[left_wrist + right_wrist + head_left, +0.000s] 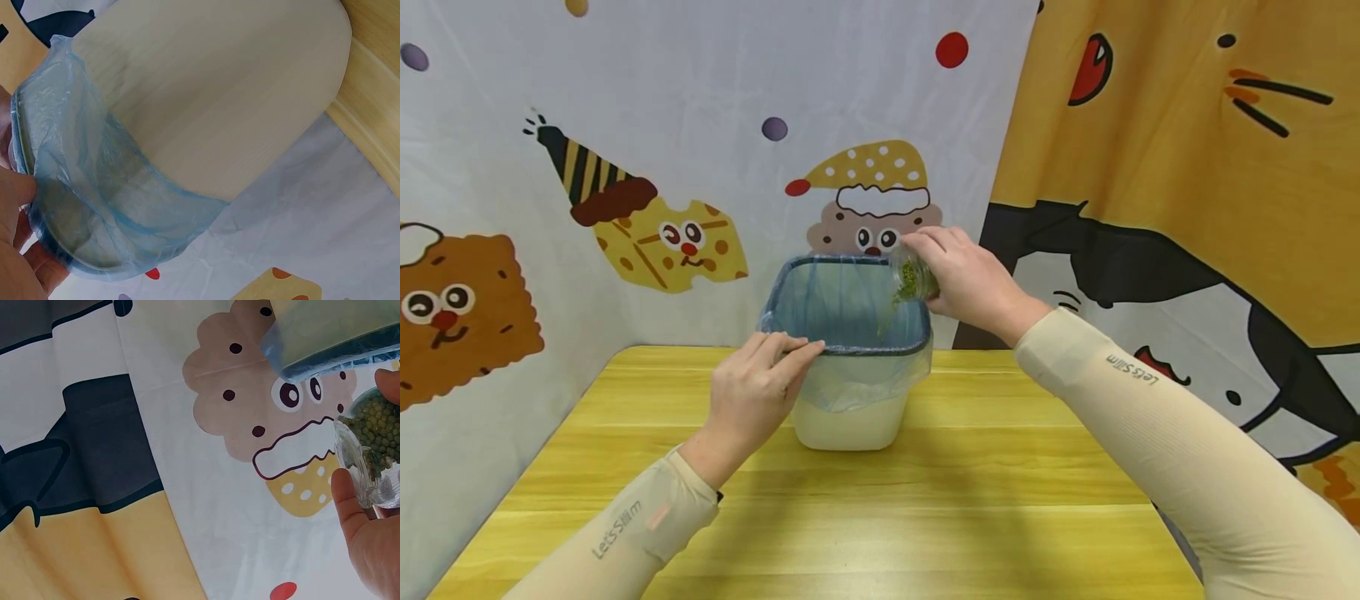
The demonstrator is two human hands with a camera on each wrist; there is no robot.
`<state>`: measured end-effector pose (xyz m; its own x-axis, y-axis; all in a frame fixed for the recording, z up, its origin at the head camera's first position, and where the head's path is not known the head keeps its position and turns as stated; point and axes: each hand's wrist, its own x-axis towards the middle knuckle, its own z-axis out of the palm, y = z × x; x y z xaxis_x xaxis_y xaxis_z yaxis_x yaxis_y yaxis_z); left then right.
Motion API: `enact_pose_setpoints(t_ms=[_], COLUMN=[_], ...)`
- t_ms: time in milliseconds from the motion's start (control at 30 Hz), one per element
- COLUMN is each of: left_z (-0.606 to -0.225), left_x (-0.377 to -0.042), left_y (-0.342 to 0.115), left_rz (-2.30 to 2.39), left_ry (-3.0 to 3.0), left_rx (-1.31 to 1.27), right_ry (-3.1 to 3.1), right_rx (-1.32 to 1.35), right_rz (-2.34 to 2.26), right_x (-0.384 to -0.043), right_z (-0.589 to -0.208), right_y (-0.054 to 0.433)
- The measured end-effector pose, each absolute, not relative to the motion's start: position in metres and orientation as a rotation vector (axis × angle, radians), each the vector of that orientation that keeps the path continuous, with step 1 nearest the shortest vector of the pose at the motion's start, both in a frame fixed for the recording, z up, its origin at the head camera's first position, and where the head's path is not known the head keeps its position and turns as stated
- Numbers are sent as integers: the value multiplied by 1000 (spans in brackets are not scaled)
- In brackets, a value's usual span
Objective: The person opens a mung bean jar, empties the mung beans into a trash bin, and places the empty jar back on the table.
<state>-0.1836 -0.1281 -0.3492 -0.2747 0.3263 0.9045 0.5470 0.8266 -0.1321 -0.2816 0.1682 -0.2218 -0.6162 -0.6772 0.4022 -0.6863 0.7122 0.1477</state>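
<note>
A cream trash bin (850, 427) stands upright on the table, lined with a thin blue plastic bag (863, 382) folded over its rim. My left hand (751, 392) grips the near left part of that rim through the bag, and the left wrist view shows its fingers and thumb around the edge. Over the right side of the bin, my right hand (973, 279) holds a small clear glass container (925, 285) tipped toward the opening. Small green beans (379, 425) fill part of it, and some fall into the bin. The bin's bottom is hidden.
The yellow wood-grain table (850, 533) ends just behind the bin. A printed cloth (700, 67) with cartoon figures hangs behind it, and a yellow curtain (1157, 150) covers the right side. Pale sleeves cover both forearms.
</note>
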Motion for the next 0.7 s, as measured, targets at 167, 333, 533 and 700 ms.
enact_pose_setpoints(t_ms=[167,333,533,700], left_z=[-350,-351,-351,-352], left_x=[-184,-184,-185,-186], left_y=[-129,-129,-130,-130], left_rz=[-247,-246,-243,-243], left_ry=[-1886,-1885,-1883,-1878], left_rx=[-657,-656,-655,-657], right_ry=[-2470,-2441,-2398,-2387], right_rx=[1056,1077,1102,1111], right_rz=[13,-9,-34,-48], right_x=[-282,-282,-282,-283], right_z=[-223,-224,-225,-226], right_y=[168,167,167,167])
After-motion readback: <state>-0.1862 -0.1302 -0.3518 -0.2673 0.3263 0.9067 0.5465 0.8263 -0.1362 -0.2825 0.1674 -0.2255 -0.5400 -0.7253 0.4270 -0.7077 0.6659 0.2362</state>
